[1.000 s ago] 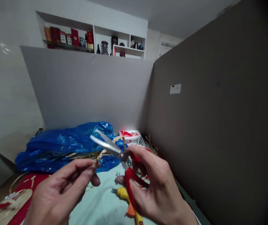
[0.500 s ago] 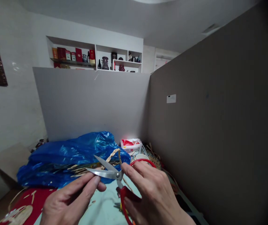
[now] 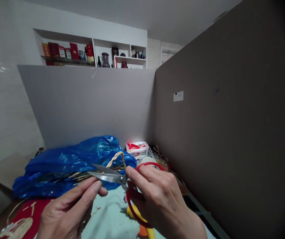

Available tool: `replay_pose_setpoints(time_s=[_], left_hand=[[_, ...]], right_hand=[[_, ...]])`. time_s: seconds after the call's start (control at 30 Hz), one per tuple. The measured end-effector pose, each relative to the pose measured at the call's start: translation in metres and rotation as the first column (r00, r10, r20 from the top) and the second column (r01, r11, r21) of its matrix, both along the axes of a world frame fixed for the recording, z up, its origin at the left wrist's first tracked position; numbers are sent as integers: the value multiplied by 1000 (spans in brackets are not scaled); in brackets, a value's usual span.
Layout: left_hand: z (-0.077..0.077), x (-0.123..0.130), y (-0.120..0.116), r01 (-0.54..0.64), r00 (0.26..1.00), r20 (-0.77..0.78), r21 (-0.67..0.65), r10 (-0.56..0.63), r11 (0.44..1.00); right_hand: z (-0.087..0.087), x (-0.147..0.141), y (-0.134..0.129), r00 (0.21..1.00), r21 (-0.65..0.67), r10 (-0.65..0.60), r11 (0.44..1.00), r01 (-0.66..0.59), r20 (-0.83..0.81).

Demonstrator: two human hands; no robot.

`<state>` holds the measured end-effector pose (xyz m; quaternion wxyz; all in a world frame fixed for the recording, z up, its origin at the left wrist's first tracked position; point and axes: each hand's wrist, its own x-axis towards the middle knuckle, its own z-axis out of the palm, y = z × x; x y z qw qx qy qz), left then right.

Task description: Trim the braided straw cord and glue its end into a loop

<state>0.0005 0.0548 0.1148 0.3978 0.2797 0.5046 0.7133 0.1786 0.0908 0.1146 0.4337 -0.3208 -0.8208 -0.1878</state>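
Note:
Red-handled scissors (image 3: 110,177) are gripped in my right hand (image 3: 162,196), their blades pointing left and slightly apart. A braided straw strand (image 3: 115,158) rises in a bend beside the right index fingertip, above the blades. My left hand (image 3: 70,207) has its thumb and index finger pinched together just under the blade tips. Whatever is between those fingertips is too small to make out. Behind the hands, a blue plastic bag (image 3: 82,154) lies with dry straw stalks (image 3: 79,177) sticking out of it.
Yellow-handled pliers (image 3: 132,212) lie on the pale green tabletop (image 3: 105,212). A red-and-white packet (image 3: 137,147) is at the back. At the left, a straw coil (image 3: 20,229) rests on a red sheet (image 3: 41,205). Grey panels (image 3: 95,103) stand behind and to the right.
The scissor blades have closed partway, and the view has shifted a little. More of the yellow-handled pliers shows below the scissors.

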Motion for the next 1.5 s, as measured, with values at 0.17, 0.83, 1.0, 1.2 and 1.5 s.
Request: replay_pose_setpoints(time_s=[0.17,0.83,1.0,1.2,1.5], left_hand=[[-6,-12,12,21,999,-25,-49,-22,999],[-5,1,-5,-168,836,-511,108,199,980],[-16,-9,8,-58,940,-335,22,62,998],[-44,-25,-2,91,974,-202,-65,-102,994],[-108,-43,-29,99,965,-216,-223,-149,970]], right_hand=[[-8,-1,6,999,-49,-3,999,4,36],[6,19,10,998,-283,1,959,-19,-62],[10,7,-1,998,-338,47,941,-31,41],[-26,-9,3,986,-307,38,952,15,163],[-112,-24,-11,982,-463,122,885,-43,143]])
